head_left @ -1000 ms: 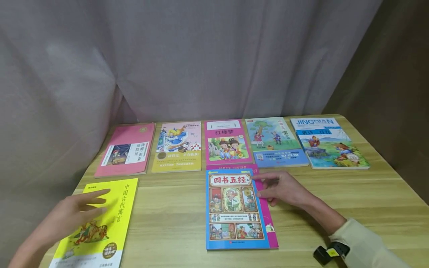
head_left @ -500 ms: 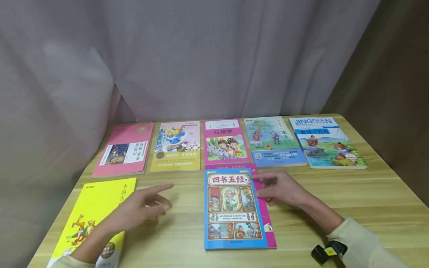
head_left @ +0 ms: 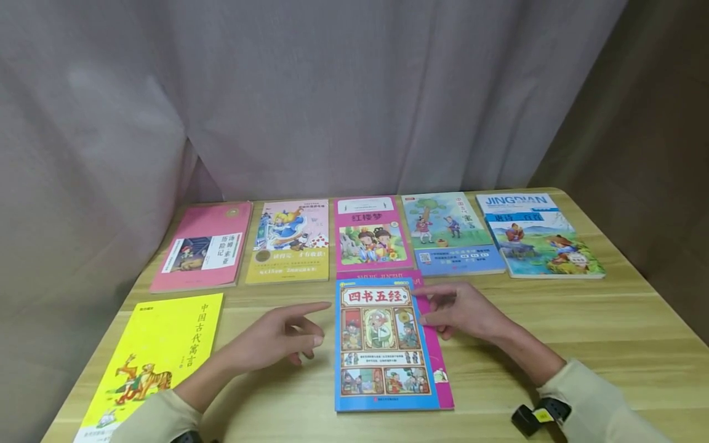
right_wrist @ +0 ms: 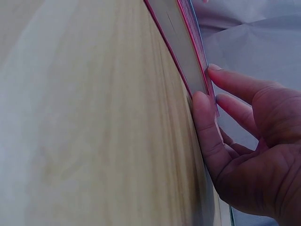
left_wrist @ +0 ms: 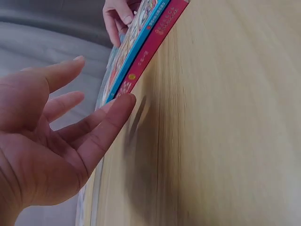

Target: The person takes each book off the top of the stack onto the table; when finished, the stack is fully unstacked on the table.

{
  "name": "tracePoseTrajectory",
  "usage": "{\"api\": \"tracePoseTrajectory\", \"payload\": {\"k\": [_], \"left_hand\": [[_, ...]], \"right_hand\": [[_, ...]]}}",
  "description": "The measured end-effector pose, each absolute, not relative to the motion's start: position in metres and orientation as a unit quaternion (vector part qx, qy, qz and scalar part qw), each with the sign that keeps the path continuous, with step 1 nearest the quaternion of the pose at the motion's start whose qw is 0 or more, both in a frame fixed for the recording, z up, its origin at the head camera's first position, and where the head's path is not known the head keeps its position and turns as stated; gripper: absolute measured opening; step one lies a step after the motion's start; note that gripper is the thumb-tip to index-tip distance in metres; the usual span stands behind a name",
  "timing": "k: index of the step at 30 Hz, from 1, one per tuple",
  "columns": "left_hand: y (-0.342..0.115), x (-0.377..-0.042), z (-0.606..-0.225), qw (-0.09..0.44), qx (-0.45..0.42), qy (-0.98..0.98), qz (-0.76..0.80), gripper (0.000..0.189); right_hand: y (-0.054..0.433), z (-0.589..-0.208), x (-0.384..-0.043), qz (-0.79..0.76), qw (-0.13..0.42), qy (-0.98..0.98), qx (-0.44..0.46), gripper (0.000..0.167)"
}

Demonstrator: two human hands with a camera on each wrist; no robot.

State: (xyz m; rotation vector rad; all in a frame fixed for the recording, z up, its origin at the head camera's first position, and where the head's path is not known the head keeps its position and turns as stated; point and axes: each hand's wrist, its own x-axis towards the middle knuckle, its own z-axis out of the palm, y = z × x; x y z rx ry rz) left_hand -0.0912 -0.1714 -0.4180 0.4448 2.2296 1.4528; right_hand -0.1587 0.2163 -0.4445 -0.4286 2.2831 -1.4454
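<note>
Near the front middle of the table, a blue-bordered book (head_left: 382, 363) lies on top of a magenta book (head_left: 443, 381), whose top and right margins stick out. My right hand (head_left: 465, 311) is at their upper right edge. In the right wrist view, its fingers (right_wrist: 203, 106) lie against the page edges, fairly straight. My left hand (head_left: 274, 338) is at the left side, index finger stretched out to the stack's edge. In the left wrist view one fingertip (left_wrist: 126, 100) overlaps the magenta spine (left_wrist: 146, 52); whether it touches is unclear. The left hand holds nothing.
A yellow book (head_left: 166, 332) lies at the front left. Along the back are a pink book (head_left: 213, 271), an Alice-like picture book (head_left: 290, 271), another magenta book (head_left: 371, 212), a green-and-blue book (head_left: 460, 261) and a blue landscape-cover book (head_left: 543, 240). Grey curtain (head_left: 332, 98) hangs behind the table (head_left: 609, 332).
My left hand has moved right, from over the yellow book to the left edge of the two stacked books. The right hand has stayed at their right edge; the books lie as before.
</note>
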Motion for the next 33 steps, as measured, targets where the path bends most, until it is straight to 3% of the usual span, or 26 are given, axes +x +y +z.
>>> {"api": "tracePoseTrajectory", "payload": {"k": [8, 21, 33], "left_hand": [[-0.153, -0.103, -0.426, 0.253, 0.156, 0.784, 0.545, 0.063], [-0.145, -0.111, -0.43, 0.262, 0.141, 0.775, 0.557, 0.063], [-0.13, -0.121, -0.434, 0.226, 0.156, 0.831, 0.484, 0.067]], "right_hand": [[0.214, -0.444, -0.156, -0.522, 0.206, 0.815, -0.144, 0.065], [0.215, -0.443, -0.157, -0.52, 0.205, 0.818, -0.14, 0.065], [0.215, -0.444, -0.157, -0.516, 0.205, 0.821, -0.134, 0.065]]}}
